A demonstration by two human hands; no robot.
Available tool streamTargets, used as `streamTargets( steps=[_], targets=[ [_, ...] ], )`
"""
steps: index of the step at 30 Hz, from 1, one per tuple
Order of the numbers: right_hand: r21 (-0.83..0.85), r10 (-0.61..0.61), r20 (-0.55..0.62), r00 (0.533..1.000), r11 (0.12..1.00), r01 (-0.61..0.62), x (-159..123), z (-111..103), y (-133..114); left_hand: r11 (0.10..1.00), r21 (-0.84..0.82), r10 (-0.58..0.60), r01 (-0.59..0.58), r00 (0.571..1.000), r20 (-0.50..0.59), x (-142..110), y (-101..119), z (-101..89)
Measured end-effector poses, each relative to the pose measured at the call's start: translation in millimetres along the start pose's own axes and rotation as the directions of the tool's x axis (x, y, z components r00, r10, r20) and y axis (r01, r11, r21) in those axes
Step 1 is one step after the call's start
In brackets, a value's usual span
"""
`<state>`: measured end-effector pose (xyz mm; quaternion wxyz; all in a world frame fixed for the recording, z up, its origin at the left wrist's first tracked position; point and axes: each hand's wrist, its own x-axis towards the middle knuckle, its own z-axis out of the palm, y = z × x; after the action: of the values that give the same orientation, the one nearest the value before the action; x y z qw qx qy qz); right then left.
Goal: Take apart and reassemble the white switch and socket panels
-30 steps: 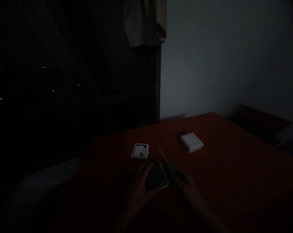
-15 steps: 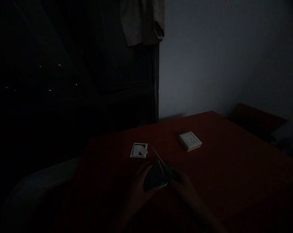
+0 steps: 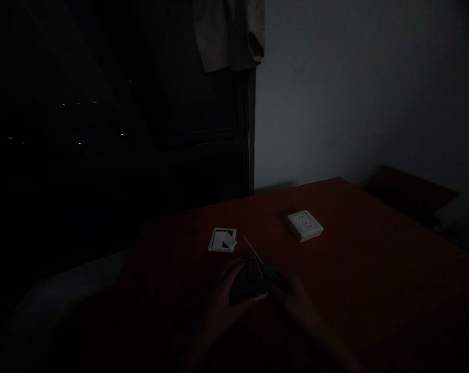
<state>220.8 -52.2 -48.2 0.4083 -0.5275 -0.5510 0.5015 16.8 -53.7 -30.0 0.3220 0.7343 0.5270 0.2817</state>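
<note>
In dim light, my left hand (image 3: 222,298) is closed around a wall socket (image 3: 247,282), gripping its sides. The socket's dark back faces up and a white edge shows at its right. My right hand (image 3: 292,295) grips a screwdriver (image 3: 268,270) by its green handle. Its thin shaft points up and left, past the socket's far right edge. Beyond my left hand lies a white square frame (image 3: 211,243) with a loose white piece (image 3: 229,239) resting across it.
A stack of white socket plates (image 3: 304,225) stands on the reddish-brown table (image 3: 358,248), right of the screwdriver tip. Behind the table are a pale wall (image 3: 315,103) and a dark window (image 3: 121,103). Cloth (image 3: 228,36) hangs at the top.
Almost nothing differs. The screwdriver has shifted very slightly up and left in my right hand, while my left hand and the socket stay in place.
</note>
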Motion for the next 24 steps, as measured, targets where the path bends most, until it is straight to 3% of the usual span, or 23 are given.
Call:
streamTargets(
  steps=[18,24],
  targets=[
    [0.042,0.023,-0.022,0.999,0.999,-0.022,-2,0,-1,1.000,0.001,-0.012,0.012,1.000,-0.013,-3,-4,4.1],
    [0.144,0.088,-0.051,0.995,0.986,-0.080,-6,-1,0,0.996,0.086,-0.004,0.009,0.999,-0.048,9,-5,-14.3]
  ],
)
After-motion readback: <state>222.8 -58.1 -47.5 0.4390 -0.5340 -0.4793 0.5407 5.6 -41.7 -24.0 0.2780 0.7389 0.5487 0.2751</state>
